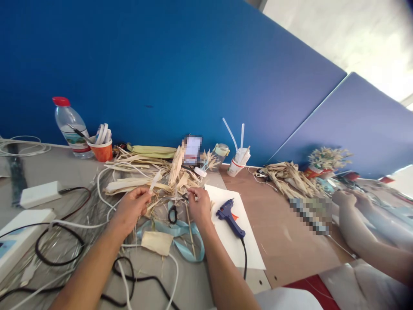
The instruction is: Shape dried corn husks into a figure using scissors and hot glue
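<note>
A pale, pointed strip of corn husk (155, 181) stands up from the pinched fingers of my left hand (134, 209). My right hand (200, 206) is closed at a dark handle of the scissors, largely covered by the fingers. The other black loop of the scissors (173, 214) hangs or lies between my hands; which of the two I cannot tell. Behind both hands lies a heap of dried corn husks (138, 170). Light blue ribbon (190, 254) curls below them, beside a flat piece of husk (157, 242) and a thin stick (189, 224).
A blue glue gun (230, 217) rests on white paper (248, 249) at right. Cables (151, 280) and a white power strip (24, 234) spread at left. Behind stand a bottle (72, 129), an orange cup (101, 150) and a glue-stick cup (238, 165). Another person's arms (358, 228) are far right.
</note>
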Demonstrator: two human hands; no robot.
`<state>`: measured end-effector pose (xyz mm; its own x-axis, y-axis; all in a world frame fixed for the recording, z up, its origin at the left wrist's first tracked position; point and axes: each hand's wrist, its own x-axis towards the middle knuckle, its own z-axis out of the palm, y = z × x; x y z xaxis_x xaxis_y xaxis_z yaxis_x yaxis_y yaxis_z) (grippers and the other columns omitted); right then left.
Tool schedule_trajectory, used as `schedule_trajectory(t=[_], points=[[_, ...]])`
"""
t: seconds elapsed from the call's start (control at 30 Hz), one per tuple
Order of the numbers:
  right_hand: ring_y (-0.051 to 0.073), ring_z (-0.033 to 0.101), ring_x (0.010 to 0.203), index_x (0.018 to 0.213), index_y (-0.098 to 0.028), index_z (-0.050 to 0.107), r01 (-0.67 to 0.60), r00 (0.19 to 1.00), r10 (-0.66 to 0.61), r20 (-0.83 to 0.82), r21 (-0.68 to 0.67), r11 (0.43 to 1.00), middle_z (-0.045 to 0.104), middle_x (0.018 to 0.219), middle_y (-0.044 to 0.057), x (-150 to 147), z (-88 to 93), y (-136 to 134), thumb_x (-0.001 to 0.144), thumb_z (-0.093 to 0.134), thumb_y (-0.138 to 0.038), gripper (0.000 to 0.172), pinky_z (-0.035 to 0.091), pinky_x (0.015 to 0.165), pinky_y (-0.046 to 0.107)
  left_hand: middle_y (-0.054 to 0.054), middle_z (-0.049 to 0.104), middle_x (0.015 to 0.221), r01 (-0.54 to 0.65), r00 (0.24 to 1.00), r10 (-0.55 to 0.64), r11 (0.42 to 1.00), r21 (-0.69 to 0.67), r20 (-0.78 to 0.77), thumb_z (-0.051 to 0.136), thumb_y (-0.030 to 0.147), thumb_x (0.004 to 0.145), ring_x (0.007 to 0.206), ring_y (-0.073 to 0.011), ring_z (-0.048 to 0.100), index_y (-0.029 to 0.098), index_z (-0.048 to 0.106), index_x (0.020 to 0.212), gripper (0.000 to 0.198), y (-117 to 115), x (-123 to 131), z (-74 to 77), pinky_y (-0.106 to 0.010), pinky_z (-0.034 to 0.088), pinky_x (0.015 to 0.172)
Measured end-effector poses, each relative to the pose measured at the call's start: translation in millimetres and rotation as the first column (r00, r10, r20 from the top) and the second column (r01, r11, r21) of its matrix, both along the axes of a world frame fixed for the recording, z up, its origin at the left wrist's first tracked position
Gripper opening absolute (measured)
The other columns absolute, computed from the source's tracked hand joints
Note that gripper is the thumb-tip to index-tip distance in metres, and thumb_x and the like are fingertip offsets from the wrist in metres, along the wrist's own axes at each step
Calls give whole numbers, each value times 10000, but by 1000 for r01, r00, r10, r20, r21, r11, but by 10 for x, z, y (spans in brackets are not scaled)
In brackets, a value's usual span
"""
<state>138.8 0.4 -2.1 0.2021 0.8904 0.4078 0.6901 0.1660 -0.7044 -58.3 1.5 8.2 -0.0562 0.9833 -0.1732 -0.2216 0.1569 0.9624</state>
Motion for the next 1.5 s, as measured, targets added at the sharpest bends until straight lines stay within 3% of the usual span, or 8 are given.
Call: schedule_trajectory(t=[0.2,0.37,0.7,0.83,1.03,1.2,1.4,1.5], points=[[213,560,857,849,-194,698,65,983,-51,177,-73,995,675,882,75,67,-81,40,748,493,-110,243,407,798,319,78,453,533,2,992,-2,1000,-3,-123,650,383,642,334,-18,266,155,528,690,263,38,-26,-85,-176,180,341],[215,535,945,931,-199,687,-81,977,86,196,-36,996,657,967,74,3,-113,26,734,529,-130,262,388,863,342,54,503,579,19,987,-16,1000,15,-158,657,405,641,344,-29,272,153,561,729,284,30,-35,-93,-190,193,343],[229,524,977,917,-181,682,-82,987,76,138,35,996,651,977,89,10,-95,27,743,508,-120,254,379,897,379,70,511,589,-142,986,130,983,120,107,747,371,565,363,-9,259,147,586,809,369,35,-21,5,-190,189,370],[232,508,1005,981,-158,659,-145,979,135,152,59,988,640,1017,98,-21,-84,20,725,525,-112,292,367,925,380,87,453,508,-93,992,83,991,100,100,747,363,569,350,-19,248,149,591,805,354,34,-13,-13,-189,184,355],[237,515,994,1005,-138,637,-162,980,152,129,69,984,640,1002,114,-49,-83,12,733,527,-126,294,380,905,377,-11,639,732,52,990,-63,994,91,127,704,359,625,354,-7,260,143,563,749,286,-30,9,47,-189,196,363],[235,539,971,969,-159,636,-163,983,154,105,86,983,643,975,108,-79,20,-15,757,506,-157,249,394,887,390,1,606,665,164,981,-173,981,107,82,674,406,644,349,-19,249,144,557,709,295,-54,15,41,-194,205,362],[235,561,973,945,-165,645,-179,982,175,67,62,982,648,976,112,-132,197,-22,743,514,-178,241,407,887,398,44,500,501,150,970,-133,986,68,-205,618,394,655,355,-65,305,167,555,613,239,-39,-12,-33,-204,203,364],[226,585,926,938,-178,654,-187,982,187,-30,14,982,658,957,94,-146,273,15,735,535,-208,237,433,846,382,40,509,506,163,957,-137,983,83,-256,597,381,654,366,-74,331,170,553,598,223,-34,-15,-45,-208,225,375]])
